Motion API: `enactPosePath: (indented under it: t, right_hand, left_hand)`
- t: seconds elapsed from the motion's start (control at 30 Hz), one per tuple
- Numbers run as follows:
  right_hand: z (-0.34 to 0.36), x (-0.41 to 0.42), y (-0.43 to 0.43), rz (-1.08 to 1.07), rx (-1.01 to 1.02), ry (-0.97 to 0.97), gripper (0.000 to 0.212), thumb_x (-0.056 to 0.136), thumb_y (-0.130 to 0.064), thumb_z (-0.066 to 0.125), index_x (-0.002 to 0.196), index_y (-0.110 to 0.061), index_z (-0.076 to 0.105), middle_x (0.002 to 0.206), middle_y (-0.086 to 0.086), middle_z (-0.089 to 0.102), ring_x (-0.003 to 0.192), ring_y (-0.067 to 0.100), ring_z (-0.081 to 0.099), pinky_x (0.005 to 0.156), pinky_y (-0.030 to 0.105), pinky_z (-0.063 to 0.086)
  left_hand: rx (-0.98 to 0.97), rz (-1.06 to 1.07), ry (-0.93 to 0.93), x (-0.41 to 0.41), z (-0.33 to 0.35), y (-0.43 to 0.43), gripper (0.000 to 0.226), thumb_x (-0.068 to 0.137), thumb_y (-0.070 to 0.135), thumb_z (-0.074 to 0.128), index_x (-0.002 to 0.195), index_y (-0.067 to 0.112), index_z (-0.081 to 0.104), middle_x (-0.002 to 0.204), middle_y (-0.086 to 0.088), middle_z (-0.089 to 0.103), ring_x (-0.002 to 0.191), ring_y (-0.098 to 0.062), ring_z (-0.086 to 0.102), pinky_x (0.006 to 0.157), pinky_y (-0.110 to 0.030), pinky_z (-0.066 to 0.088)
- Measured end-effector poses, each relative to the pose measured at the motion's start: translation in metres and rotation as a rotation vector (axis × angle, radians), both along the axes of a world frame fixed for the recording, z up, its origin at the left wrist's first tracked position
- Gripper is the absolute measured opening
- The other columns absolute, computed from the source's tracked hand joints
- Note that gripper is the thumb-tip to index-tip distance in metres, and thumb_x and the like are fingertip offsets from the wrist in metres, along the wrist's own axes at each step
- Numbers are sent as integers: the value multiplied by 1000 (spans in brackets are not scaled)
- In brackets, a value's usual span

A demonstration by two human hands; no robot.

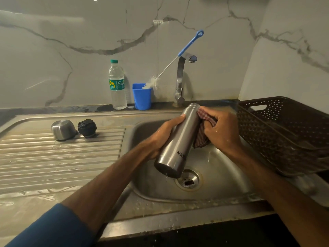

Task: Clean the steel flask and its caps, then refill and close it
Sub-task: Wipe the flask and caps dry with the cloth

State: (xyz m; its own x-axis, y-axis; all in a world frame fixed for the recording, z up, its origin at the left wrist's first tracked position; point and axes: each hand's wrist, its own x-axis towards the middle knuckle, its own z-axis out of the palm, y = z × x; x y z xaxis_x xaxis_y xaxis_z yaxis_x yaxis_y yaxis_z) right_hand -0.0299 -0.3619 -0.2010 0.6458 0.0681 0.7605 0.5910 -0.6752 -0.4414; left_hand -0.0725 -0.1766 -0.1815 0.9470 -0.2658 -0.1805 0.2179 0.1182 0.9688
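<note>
The steel flask hangs tilted over the sink basin, its open mouth pointing up and away, water dripping from its base. My left hand grips the flask's body from the left. My right hand holds a checked red cloth against the flask's upper right side, near the neck. On the ribbed drainboard at the left stand the steel outer cap, upside down, and beside it the black inner cap.
At the back ledge stand a plastic water bottle, a blue cup holding a blue-handled bottle brush, and the tap, not running. A dark perforated basket sits right of the sink. The drain lies below the flask.
</note>
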Motion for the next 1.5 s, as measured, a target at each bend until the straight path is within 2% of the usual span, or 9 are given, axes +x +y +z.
enactPosePath:
  t: [0.13, 0.27, 0.43, 0.63, 0.83, 1.1, 1.2, 1.27, 1.5]
  right_hand:
    - [-5, 9, -1, -24, 42, 57, 44, 85, 8, 64, 126, -6, 73, 118, 6, 76, 111, 17, 69, 101, 17, 48]
    - [-10, 18, -4, -70, 90, 180, 45, 86, 4, 65, 128, -13, 73, 121, 3, 74, 114, 16, 67, 101, 19, 46]
    - [-10, 25, -12, -4, 160, 346, 43, 89, 0, 66, 127, -19, 72, 117, -5, 73, 105, 6, 64, 77, -2, 40]
    - [-5, 30, -28, 214, 149, 525, 36, 92, -2, 68, 120, -24, 73, 114, -5, 74, 108, 12, 68, 95, 30, 55]
    - [1, 22, -30, 318, 196, 656, 24, 96, -14, 70, 119, -20, 71, 103, -7, 73, 82, -5, 71, 68, 13, 56]
    - [-5, 23, -30, 252, 414, 773, 12, 98, -16, 67, 106, -24, 70, 100, 4, 75, 89, 19, 73, 74, 28, 61]
    - [-4, 23, -29, 242, 473, 747, 13, 99, -12, 66, 99, -25, 69, 98, 6, 74, 84, 18, 72, 75, 28, 60]
    - [-7, 25, -24, 226, 466, 739, 13, 99, -12, 66, 98, -25, 69, 99, 7, 74, 87, 20, 72, 79, 32, 60]
    - [-22, 29, -15, 182, 370, 767, 12, 98, -23, 68, 110, -21, 70, 101, 6, 76, 92, 24, 75, 79, 40, 63]
  left_hand:
    - [-94, -70, 37, 5, -7, 4, 47, 109, 41, 43, 129, 0, 51, 99, -15, 64, 61, -15, 73, 53, -26, 58]
    - [111, -173, 72, 11, -9, 17, 65, 102, 61, 47, 127, 2, 57, 97, -18, 75, 78, -28, 74, 68, -34, 63]
    - [219, -205, 84, 16, -7, 27, 67, 99, 62, 51, 125, 2, 61, 100, -19, 76, 79, -27, 73, 70, -32, 61]
    - [288, -204, 61, 22, -9, 33, 71, 97, 64, 54, 126, 0, 63, 112, -25, 74, 81, -28, 72, 73, -33, 60]
    - [333, -217, 36, 26, -10, 44, 72, 92, 64, 59, 127, 2, 64, 117, -26, 73, 93, -34, 70, 81, -38, 58]
    - [284, -422, -27, 33, 8, 90, 65, 82, 37, 82, 141, 17, 59, 131, -24, 68, 108, -36, 71, 85, -37, 62]
    - [329, -321, -36, 33, 19, 100, 29, 82, 20, 75, 109, 29, 80, 111, -2, 74, 84, -12, 71, 67, -22, 59]
    - [415, -240, -90, 34, 25, 101, 21, 84, 17, 72, 104, 25, 74, 99, 9, 75, 86, -4, 69, 75, -23, 54]
    - [372, 172, -345, 47, 39, 114, 41, 75, 28, 89, 112, 15, 74, 107, -7, 75, 98, -24, 75, 76, -35, 63]
